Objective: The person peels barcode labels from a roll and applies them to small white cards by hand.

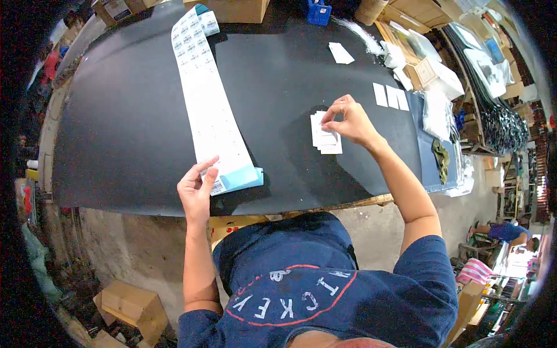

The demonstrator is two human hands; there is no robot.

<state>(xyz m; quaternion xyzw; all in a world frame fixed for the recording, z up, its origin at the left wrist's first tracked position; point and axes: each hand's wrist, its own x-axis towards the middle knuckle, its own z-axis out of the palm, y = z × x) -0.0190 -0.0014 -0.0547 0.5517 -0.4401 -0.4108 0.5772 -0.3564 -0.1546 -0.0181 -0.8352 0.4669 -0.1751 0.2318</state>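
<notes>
A long white strip of printed labels [206, 98] runs down the black table [127, 116] toward me, ending in a light blue backing piece [243, 178]. My left hand [196, 190] pinches the strip's near end at the table's front edge. My right hand [348, 120] rests its fingertips on a small stack of white cards [325, 139] lying to the right of the strip, thumb and fingers pinching the top card's upper edge.
Three white cards [390, 96] lie in a row at the right, another card [340, 53] farther back. Cardboard boxes [235, 8] and a blue object [318, 11] stand at the far edge. Bags and packaging [435, 87] crowd the right side. Boxes [130, 304] sit on the floor.
</notes>
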